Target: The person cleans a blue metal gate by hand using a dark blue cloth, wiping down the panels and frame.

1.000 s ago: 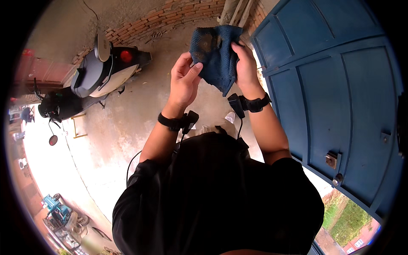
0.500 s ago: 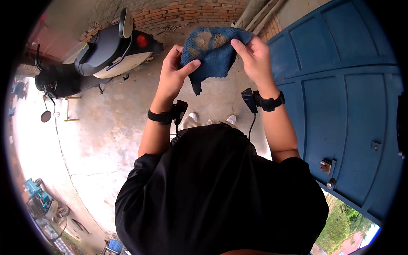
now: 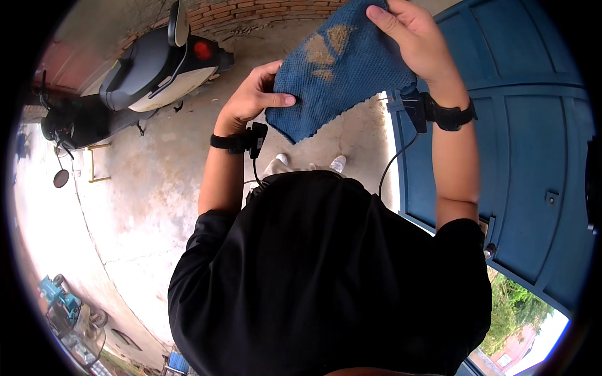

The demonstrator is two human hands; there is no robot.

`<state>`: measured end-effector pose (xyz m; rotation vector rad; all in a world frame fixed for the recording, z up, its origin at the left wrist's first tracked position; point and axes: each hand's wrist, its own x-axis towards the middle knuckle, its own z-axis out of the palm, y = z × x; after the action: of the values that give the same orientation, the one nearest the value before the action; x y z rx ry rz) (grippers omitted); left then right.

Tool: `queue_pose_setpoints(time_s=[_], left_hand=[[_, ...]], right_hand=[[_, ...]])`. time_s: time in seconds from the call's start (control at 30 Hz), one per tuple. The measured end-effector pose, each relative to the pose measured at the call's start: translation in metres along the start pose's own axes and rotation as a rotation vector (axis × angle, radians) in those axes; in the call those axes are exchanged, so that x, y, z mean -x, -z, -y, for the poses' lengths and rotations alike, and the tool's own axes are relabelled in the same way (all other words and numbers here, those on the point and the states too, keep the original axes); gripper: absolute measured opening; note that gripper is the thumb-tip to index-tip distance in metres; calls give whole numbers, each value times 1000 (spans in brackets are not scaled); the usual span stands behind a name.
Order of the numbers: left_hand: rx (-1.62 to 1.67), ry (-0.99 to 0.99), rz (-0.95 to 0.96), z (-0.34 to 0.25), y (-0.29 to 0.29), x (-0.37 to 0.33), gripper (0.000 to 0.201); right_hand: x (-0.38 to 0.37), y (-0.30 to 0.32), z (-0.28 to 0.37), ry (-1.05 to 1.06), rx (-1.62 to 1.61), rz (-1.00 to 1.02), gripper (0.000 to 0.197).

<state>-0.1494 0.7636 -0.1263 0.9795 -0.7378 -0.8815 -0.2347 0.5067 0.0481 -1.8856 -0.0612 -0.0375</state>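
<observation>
Between my two hands a blue textured cloth (image 3: 342, 84) is stretched out at a slant, its right end higher. Several tan, dirt-like patches mark its upper part, and its lower edge looks ragged. My left hand (image 3: 254, 97) pinches the cloth's left edge, with the thumb in front and the fingers mostly behind. Up at the top, my right hand (image 3: 414, 37) grips the upper right corner, thumb on the front face; some fingertips are hidden behind the cloth. Each wrist wears a black strap with a small black device and a cable.
A dark scooter (image 3: 141, 75) is parked at the left, by a brick wall (image 3: 251, 12). Along the right runs a large blue metal door (image 3: 476, 150). A teal three-wheeled vehicle (image 3: 59, 294) stands at the lower left on the concrete floor (image 3: 147, 200).
The cloth has opened out wider and tilted. My right hand has moved up and to the right with its corner, while my left hand has shifted slightly left and down.
</observation>
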Motion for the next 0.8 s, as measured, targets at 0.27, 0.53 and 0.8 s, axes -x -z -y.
queue_pose_setpoints(time_s=[0.27, 0.53, 0.8], left_hand=[[154, 64, -40, 16, 17, -6, 23], [-94, -6, -258, 33, 28, -11, 31], [856, 194, -473, 66, -39, 8, 61]], right_hand=[[16, 30, -34, -48, 67, -236, 19], [31, -6, -14, -48, -109, -283, 22], [30, -121, -35, 449, 750, -164, 19]])
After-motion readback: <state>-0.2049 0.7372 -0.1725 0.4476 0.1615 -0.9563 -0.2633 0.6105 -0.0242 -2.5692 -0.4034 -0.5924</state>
